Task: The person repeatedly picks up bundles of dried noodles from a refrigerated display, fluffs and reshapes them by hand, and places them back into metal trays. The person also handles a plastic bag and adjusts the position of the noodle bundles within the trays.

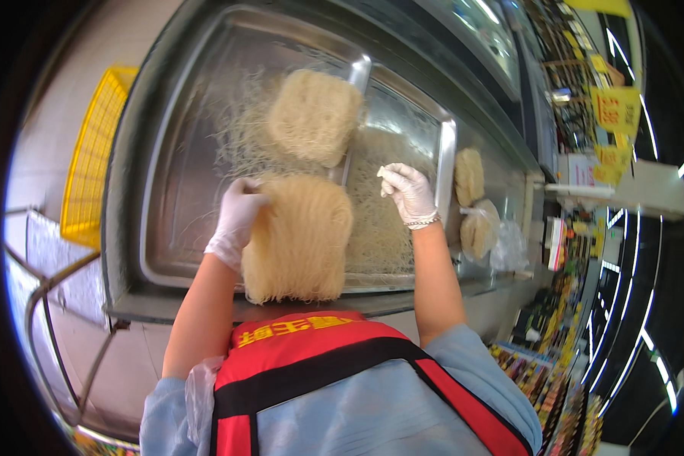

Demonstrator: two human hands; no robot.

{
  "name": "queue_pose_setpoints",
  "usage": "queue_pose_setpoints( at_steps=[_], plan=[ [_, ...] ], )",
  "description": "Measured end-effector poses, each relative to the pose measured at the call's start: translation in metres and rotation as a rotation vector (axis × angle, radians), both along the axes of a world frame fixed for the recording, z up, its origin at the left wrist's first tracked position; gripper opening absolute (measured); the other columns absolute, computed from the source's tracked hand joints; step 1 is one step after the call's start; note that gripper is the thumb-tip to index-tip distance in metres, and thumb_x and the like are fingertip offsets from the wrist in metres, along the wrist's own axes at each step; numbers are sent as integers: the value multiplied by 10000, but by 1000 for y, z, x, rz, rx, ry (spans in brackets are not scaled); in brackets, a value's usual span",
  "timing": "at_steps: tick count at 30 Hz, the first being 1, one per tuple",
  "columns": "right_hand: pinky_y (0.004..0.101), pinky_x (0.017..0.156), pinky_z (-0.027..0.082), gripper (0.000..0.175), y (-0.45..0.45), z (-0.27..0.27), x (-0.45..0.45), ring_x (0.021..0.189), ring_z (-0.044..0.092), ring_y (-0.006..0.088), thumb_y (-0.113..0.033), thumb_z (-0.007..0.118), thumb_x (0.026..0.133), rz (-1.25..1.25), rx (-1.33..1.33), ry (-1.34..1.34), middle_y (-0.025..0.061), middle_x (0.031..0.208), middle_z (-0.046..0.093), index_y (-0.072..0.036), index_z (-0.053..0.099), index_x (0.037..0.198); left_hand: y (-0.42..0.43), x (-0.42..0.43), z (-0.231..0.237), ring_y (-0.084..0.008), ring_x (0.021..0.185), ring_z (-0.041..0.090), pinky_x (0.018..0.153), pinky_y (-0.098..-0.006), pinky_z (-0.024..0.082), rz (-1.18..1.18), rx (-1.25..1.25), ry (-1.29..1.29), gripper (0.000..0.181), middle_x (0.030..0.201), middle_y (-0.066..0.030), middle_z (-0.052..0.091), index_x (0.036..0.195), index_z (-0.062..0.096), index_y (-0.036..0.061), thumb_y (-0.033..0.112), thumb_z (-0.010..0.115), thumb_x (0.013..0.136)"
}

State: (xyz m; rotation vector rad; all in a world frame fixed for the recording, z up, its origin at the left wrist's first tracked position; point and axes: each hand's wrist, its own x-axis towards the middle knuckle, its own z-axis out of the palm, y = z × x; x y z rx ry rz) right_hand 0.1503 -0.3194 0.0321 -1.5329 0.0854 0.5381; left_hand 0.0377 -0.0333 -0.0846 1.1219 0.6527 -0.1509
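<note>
My left hand (240, 214), in a thin white glove, grips the upper left edge of a squarish block of dried thin noodles (299, 239). That block stands in front of my apron, over the near rim of a metal tray (168, 279). Another noodle block (316, 117) lies farther off, at the divide between the two trays, with loose strands around it. My right hand (403, 191), gloved too, hovers above the right metal tray (447, 142), its fingers curled together; whether a small strand is between them I cannot tell. Broken noodles (379, 228) cover much of that tray's bottom.
Right of the trays lie another noodle block (469, 176), a bagged one (479, 231) and a clear plastic bag (510, 248). A yellow plastic basket (94, 159) is beyond the counter's left edge, near a metal cart frame (48, 285). Store shelves stand at the right.
</note>
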Motion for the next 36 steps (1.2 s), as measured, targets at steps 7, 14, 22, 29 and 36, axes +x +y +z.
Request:
queue_pose_setpoints(
  at_steps=[7, 14, 22, 29, 36],
  plan=[
    [259, 624, 506, 112, -58, -9, -22, 660, 584, 100, -44, 650, 894, -160, -82, -42, 24, 784, 639, 2, 691, 987, 8, 0, -2, -107, 759, 529, 693, -247, 442, -51, -17, 57, 245, 843, 3, 546, 940, 582, 51, -39, 674, 731],
    [263, 700, 534, 310, -86, -22, -35, 824, 661, 144, -127, 610, 943, -163, -288, -55, 84, 990, 681, 41, 614, 1204, 12, -1, 6, -107, 789, 545, 727, -248, 462, -94, -69, 39, 241, 872, -1, 560, 976, 580, 54, -30, 658, 764],
    [313, 783, 539, 726, -60, -20, -55, 953, 681, 221, -598, 542, 913, 103, -708, 228, 167, 1076, 693, 66, 585, 1204, 12, -8, 30, -264, 1073, 596, 890, -369, 483, -145, 261, -34, 679, 1285, -221, 550, 1415, 383, -44, 157, 698, 847],
    [317, 899, 481, 709, 2, -45, -106, 1023, 623, 190, -565, 655, 861, 424, -519, 132, 147, 1103, 674, 52, 593, 1205, 32, -36, 79, -228, 1146, 560, 942, -332, 457, -580, 113, 317, 672, 1252, -152, 598, 1351, 483, -51, 311, 743, 848],
    [372, 896, 481, 647, 21, -50, -126, 998, 637, 224, -537, 649, 873, 300, -497, -197, 181, 1057, 686, 56, 628, 1132, 16, -36, 63, -170, 1030, 619, 899, -313, 486, -634, 90, 139, 531, 1150, -95, 648, 1275, 561, -26, 285, 712, 871]
  ],
)
